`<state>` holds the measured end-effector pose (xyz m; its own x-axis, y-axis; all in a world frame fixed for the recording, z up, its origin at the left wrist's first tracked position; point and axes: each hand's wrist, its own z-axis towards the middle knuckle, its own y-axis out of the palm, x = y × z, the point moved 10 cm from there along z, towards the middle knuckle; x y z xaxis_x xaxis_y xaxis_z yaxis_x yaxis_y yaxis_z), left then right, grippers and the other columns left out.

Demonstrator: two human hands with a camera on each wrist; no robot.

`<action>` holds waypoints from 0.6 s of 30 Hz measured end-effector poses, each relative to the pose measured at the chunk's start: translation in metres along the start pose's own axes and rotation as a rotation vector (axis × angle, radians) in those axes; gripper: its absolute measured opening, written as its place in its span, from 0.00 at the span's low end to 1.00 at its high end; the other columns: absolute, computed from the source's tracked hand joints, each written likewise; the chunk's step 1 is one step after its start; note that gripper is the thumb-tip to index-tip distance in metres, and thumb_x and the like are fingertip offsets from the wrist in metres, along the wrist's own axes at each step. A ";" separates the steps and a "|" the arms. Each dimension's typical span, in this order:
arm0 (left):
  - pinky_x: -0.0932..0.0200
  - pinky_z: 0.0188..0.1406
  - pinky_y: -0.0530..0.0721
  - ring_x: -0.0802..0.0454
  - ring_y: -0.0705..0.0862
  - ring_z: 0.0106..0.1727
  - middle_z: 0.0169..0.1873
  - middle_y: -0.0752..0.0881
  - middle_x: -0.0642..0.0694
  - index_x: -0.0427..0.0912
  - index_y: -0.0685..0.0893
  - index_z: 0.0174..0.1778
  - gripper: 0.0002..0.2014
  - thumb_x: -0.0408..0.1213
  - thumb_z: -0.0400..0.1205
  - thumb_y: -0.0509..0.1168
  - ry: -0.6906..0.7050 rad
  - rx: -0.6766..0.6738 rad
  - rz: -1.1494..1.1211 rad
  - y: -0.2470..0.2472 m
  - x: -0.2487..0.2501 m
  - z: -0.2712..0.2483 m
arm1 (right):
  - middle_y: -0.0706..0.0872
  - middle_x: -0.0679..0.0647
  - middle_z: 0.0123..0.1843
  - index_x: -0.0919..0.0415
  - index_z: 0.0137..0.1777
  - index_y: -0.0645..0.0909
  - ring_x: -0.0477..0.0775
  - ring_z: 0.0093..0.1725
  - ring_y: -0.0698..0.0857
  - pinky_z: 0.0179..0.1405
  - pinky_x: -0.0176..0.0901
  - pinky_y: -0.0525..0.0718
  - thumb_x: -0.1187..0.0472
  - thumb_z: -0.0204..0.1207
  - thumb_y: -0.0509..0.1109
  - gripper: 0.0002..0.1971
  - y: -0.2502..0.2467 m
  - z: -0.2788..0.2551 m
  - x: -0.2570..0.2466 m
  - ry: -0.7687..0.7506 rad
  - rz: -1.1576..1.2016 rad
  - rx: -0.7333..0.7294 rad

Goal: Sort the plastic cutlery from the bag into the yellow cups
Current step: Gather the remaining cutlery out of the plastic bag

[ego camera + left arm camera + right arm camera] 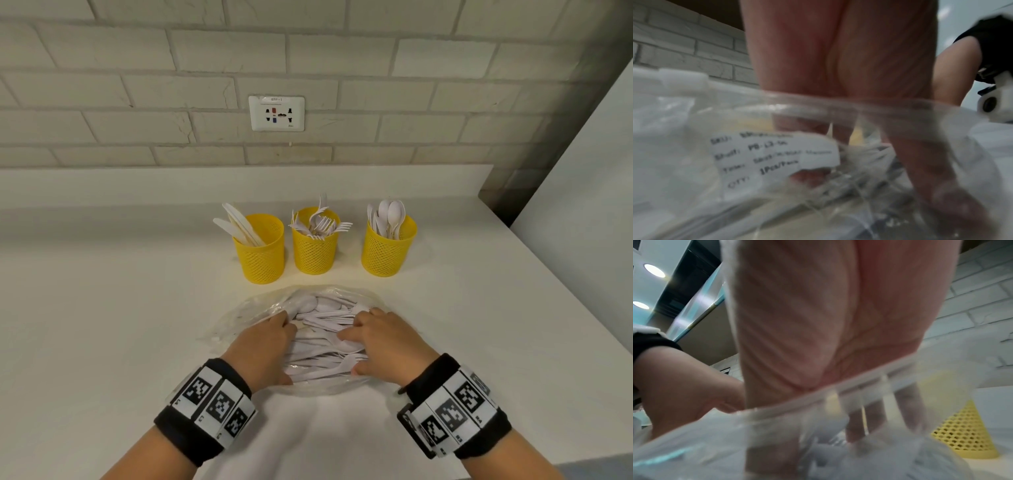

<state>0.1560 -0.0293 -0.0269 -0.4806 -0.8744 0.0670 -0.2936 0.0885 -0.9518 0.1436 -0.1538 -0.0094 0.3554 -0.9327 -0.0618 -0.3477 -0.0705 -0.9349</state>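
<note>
A clear plastic bag (pixel 253 308) of loose white plastic cutlery (pixel 325 342) lies on the white counter (pixel 102 325), just in front of three yellow mesh cups (pixel 314 246). Behind the bag, the left cup (pixel 262 255) holds knives, the middle forks, the right cup (pixel 388 250) spoons. The left hand (pixel 263 346) and right hand (pixel 383 342) are both inside the bag's mouth, fingers curled among the cutlery. Whether either grips a piece cannot be told. A white paper label (pixel 774 160) sits on the bag.

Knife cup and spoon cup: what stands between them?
The fork cup stands between the knife cup and spoon cup, seen in the head view.
</note>
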 end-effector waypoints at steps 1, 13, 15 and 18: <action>0.52 0.59 0.80 0.46 0.79 0.62 0.68 0.70 0.46 0.42 0.71 0.72 0.37 0.52 0.71 0.74 0.005 0.006 -0.004 0.000 0.000 0.001 | 0.74 0.52 0.72 0.45 0.77 0.65 0.56 0.72 0.69 0.68 0.49 0.69 0.45 0.73 0.70 0.32 0.001 0.000 0.001 0.004 -0.005 0.001; 0.55 0.77 0.67 0.46 0.67 0.76 0.77 0.65 0.45 0.42 0.63 0.79 0.46 0.61 0.69 0.71 -0.038 0.115 0.027 -0.002 -0.012 0.007 | 0.71 0.53 0.69 0.48 0.76 0.67 0.57 0.71 0.67 0.68 0.49 0.66 0.53 0.72 0.73 0.32 -0.008 0.008 -0.002 -0.023 -0.082 0.063; 0.56 0.75 0.68 0.47 0.70 0.74 0.73 0.69 0.46 0.43 0.64 0.78 0.46 0.61 0.68 0.71 -0.057 0.112 0.028 -0.001 -0.015 0.008 | 0.71 0.54 0.70 0.48 0.77 0.64 0.57 0.71 0.68 0.69 0.49 0.67 0.55 0.71 0.74 0.35 -0.005 0.009 -0.004 -0.029 -0.041 0.045; 0.55 0.69 0.74 0.47 0.75 0.68 0.69 0.73 0.46 0.46 0.66 0.76 0.43 0.59 0.68 0.73 -0.048 0.077 -0.030 0.004 -0.015 0.009 | 0.71 0.55 0.72 0.52 0.77 0.62 0.58 0.72 0.69 0.69 0.50 0.69 0.56 0.70 0.75 0.37 -0.003 0.011 -0.003 -0.019 -0.027 0.033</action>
<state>0.1694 -0.0198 -0.0341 -0.4319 -0.8981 0.0829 -0.2420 0.0268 -0.9699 0.1534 -0.1468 -0.0103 0.3804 -0.9238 -0.0428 -0.3094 -0.0835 -0.9473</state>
